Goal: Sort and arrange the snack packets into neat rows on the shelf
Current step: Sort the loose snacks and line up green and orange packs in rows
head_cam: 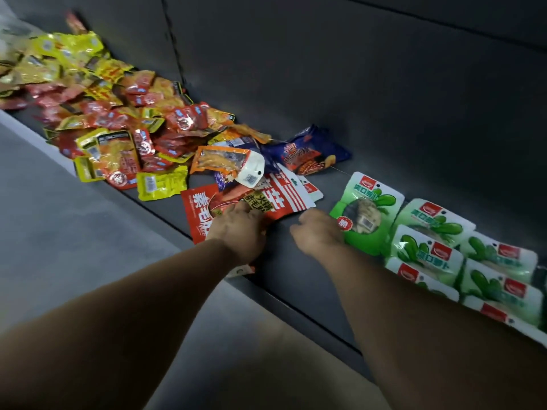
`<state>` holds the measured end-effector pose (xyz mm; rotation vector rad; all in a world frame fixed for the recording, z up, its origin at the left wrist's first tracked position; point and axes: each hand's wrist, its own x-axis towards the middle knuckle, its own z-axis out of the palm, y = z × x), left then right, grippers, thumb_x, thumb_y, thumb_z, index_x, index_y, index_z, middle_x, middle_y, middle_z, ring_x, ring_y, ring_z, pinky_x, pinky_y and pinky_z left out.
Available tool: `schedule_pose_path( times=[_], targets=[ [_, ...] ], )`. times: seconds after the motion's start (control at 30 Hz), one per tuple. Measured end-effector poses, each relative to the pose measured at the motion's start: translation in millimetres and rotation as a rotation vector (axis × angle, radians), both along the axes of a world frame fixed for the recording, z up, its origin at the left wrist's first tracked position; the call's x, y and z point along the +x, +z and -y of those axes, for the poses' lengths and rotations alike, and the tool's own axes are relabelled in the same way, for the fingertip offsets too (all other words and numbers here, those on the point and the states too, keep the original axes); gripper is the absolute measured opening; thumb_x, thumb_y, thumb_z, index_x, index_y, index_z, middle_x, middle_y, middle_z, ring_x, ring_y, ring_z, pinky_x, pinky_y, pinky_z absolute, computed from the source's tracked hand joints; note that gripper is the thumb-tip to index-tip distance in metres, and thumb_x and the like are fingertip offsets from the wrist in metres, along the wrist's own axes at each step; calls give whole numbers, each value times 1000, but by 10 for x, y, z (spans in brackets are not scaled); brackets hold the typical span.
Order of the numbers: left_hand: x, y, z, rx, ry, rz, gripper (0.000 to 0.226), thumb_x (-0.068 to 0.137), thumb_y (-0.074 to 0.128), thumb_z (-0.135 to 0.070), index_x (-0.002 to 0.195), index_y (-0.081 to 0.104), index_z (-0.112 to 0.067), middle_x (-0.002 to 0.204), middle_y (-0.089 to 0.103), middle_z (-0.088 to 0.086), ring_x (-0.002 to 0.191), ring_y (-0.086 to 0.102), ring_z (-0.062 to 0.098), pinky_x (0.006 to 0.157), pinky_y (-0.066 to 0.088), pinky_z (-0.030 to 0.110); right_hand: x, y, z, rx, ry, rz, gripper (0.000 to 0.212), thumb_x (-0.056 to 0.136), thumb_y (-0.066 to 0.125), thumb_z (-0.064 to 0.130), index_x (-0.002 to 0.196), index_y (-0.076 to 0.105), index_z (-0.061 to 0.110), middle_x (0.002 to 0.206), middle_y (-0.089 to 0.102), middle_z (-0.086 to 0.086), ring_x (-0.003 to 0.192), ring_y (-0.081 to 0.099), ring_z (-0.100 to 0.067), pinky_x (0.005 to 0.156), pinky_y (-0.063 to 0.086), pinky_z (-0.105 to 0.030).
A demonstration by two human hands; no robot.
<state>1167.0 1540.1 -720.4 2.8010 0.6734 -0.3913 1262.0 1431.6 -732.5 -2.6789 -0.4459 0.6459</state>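
On the dark shelf (296, 261), my left hand (239, 229) lies on top of large red snack packets (272, 199) at the shelf's front, its fingers curled over their lower edge. My right hand (319, 232) grips the bottom left corner of a green and white packet (367, 208). That packet lies at the left end of neat rows of the same green packets (461, 258) on the right. A blue packet (307, 152) and an orange packet (225, 159) lie just behind the red ones.
A loose heap of several small red and yellow packets (112, 113) fills the shelf's left part. The shelf's dark back wall (325, 69) rises behind. Its front lip (296, 309) runs diagonally, with grey floor (74, 232) below.
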Motion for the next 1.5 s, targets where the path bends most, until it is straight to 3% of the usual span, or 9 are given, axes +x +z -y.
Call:
schedule_pose_path(
  times=[0.4, 0.57, 0.77, 0.9, 1.0, 1.1, 1.23, 1.37, 1.5],
  targets=[
    [16, -272, -499, -96, -87, 81, 60, 90, 51, -47, 142, 34, -22, 148, 26, 11, 136, 23, 32, 108, 28, 47, -217, -127, -418, 116, -291, 106, 31, 94, 52, 30, 115, 57, 8, 117, 61, -10, 109, 57, -28, 71, 34, -24],
    [-25, -466, -527, -147, -115, 123, 79, 86, 49, -61, 147, 22, -18, 154, 17, 13, 142, 15, 35, 113, 20, 49, -435, -172, -414, 77, -374, 63, 37, 93, 54, 29, 126, 52, 12, 128, 56, -10, 119, 51, -28, 86, 41, -28],
    [15, -605, -512, -183, -113, 163, 90, 85, 52, -61, 149, 14, -13, 156, 6, 19, 144, 4, 40, 116, 9, 50, -572, -66, -409, 23, -451, 78, 40, 91, 57, 28, 127, 52, 12, 129, 55, -9, 118, 52, -27, 84, 42, -29],
    [20, -639, -603, -237, -119, 192, 83, 88, 45, -64, 150, 15, -17, 157, 8, 16, 145, 5, 37, 116, 11, 48, -582, -33, -485, -81, -453, -11, 25, 89, 58, 33, 94, 61, 9, 98, 60, -8, 98, 57, -27, 64, 38, -25],
    [-6, -622, -698, -233, -129, 177, 82, 88, 37, -68, 149, 18, -17, 156, 13, 15, 143, 11, 35, 113, 17, 48, -613, -42, -606, 12, -562, -136, 34, 91, 58, 28, 62, 49, 13, 67, 50, -4, 70, 52, -22, 53, 34, -27],
    [-20, -593, -818, -240, -142, 98, 77, 91, 28, -66, 150, 15, -18, 157, 10, 15, 144, 10, 34, 112, 19, 47, -662, -107, -754, 187, -705, -253, 29, 93, 57, 20, 65, 51, 11, 65, 53, -8, 59, 50, -19, 51, 39, -27],
    [-139, -612, -1009, -135, -191, 59, 65, 97, 26, -53, 150, 10, -19, 158, 7, 15, 145, 8, 33, 111, 22, 47, -685, -341, -964, 319, -722, -360, 10, 87, 65, 19, 81, 60, 14, 92, 67, -11, 82, 63, -24, 69, 54, -33],
    [-265, -587, -1205, -53, -180, -7, 64, 98, 25, -52, 151, 4, -23, 158, 2, 16, 146, 6, 34, 112, 21, 47, -690, -433, -1032, 380, -742, -372, 17, 82, 72, 19, 93, 61, 12, 95, 67, -9, 88, 64, -23, 78, 56, -37],
    [-279, -557, -1228, -8, -151, -80, 64, 99, 24, -48, 152, -1, -22, 158, -1, 17, 146, 4, 34, 112, 22, 48, -684, -379, -891, 350, -766, -371, 18, 79, 70, 18, 90, 64, 5, 79, 62, -11, 73, 61, -23, 64, 51, -31]
  ],
)
